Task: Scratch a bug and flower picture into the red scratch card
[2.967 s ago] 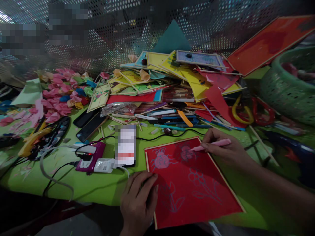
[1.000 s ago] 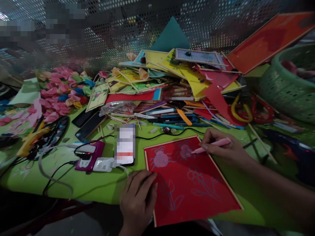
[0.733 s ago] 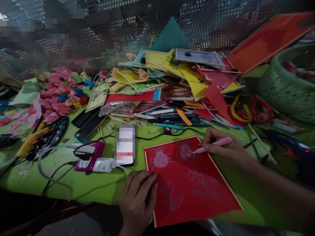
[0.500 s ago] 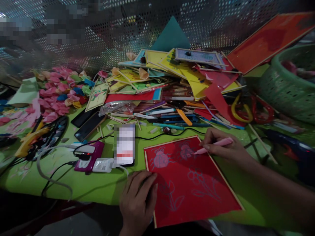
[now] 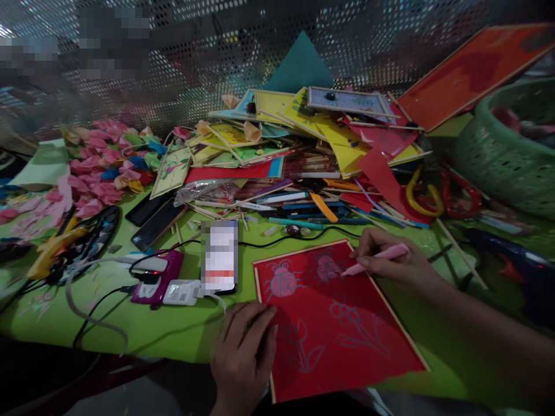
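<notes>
A red card [image 5: 321, 323] edged with thin wooden strips lies on the green table, bearing drawn outlines of two ladybugs and two flowers. The ladybug [image 5: 282, 281] at upper left has a pink body, and so does the ladybug [image 5: 328, 267] at upper right. My right hand [image 5: 385, 260] pinches a pink marker [image 5: 381, 257], its tip at the right edge of the upper-right ladybug. My left hand [image 5: 247, 346] rests on the card's left border, fingers loosely bent and slightly apart, holding nothing.
A lit phone [image 5: 219, 254] and a purple power strip [image 5: 161, 277] with cables lie left of the card. Behind are heaped pens, sticks and framed cards [image 5: 269, 156]. Scissors [image 5: 425, 193], a glue gun [image 5: 511, 266] and a green basket [image 5: 511, 150] stand right. Pink paper flowers [image 5: 104, 150] lie left.
Hardly anything differs. The pink marker's tip stays by the upper-right ladybug with only a tiny shift of my right hand, and my left hand stays put.
</notes>
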Demonstrator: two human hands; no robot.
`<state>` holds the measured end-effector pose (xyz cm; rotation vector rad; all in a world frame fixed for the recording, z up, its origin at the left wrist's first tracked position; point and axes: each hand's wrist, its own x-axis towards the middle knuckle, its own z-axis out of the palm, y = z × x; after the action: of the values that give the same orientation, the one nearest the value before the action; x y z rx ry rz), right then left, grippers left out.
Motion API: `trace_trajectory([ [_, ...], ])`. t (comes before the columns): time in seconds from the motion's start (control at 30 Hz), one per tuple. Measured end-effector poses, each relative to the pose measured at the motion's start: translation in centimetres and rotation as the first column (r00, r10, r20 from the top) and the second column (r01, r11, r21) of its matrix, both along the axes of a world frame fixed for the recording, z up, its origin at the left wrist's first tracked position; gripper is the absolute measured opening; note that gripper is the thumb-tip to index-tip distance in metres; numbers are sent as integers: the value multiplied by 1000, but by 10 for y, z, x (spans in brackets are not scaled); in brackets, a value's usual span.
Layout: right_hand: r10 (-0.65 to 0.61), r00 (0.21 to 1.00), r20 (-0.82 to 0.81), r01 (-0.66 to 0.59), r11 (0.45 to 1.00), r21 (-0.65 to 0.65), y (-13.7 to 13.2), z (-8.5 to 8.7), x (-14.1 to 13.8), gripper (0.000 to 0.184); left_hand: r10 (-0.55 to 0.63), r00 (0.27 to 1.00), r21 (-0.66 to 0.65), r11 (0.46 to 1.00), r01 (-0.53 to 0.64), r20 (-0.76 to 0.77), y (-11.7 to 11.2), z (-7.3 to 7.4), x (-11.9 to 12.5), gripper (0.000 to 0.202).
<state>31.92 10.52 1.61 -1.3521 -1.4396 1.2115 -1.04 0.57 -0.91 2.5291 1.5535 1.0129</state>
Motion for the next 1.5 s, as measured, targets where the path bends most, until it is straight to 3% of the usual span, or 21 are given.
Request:
trace_trajectory([
  [0.63, 17, 999, -39, -16, 1000, 11, 2, -4, 0, 28, -8, 1000, -7, 1000, 8, 13, 0, 0, -1, 30],
  [1.5, 58, 998, -3, -58, 998, -10, 1, 4, -2, 31, 6, 999, 17, 1000, -7, 35, 3, 3, 5, 25],
])
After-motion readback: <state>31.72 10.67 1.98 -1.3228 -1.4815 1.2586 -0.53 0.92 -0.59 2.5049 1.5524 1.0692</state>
